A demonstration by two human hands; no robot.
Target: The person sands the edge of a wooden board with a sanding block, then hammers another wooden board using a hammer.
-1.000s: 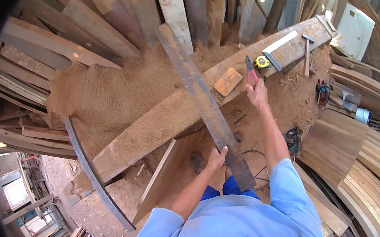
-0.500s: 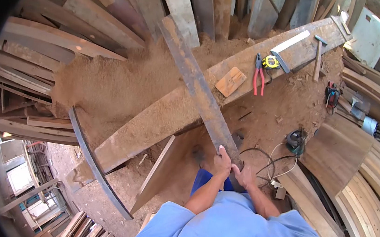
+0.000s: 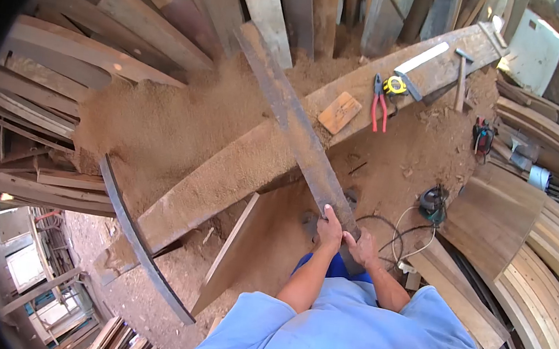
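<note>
The person's left hand point(image 3: 329, 230), lower centre: closed on one edge of a long, dark, weathered wooden plank point(image 3: 296, 129), thumb on its upper face. The right hand point(image 3: 363, 247), just beside: clasping the opposite edge; fingers beneath hidden. Plank: slanting from lower centre to upper centre, across a broad, sawdust-covered wooden beam point(image 3: 219, 169). Red-handled pliers point(image 3: 380, 106), upper right: now on the beam, no longer in the right hand, apparently freeing both hands for the plank.
</note>
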